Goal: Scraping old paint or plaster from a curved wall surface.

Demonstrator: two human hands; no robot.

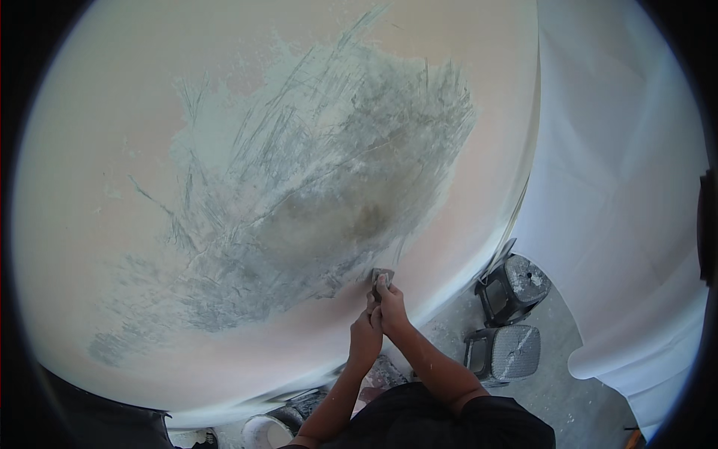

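Before me spreads a large curved pale shell (90, 224), cream and pinkish, with a rough grey scratched patch (320, 224) across its middle. Dark streaks, a thin crack line and a brownish spot show within the patch. My right hand (394, 310) grips a small flat grey tool (382, 273), apparently a scraper, with the thumb on its top face. The tool's upper end lies against the shell at the patch's lower right border. Just below, my left hand (366, 335) closes around the tool's lower end, touching my right hand. Fingers hide most of the handle.
Two dark plastic step stools (519, 352) stand on the grey concrete floor (561, 393) to the right, spotted with white. White sheeting (611, 196) hangs along the right side. A white bucket (268, 432) is below the shell's lower edge, near a shoe (208, 439).
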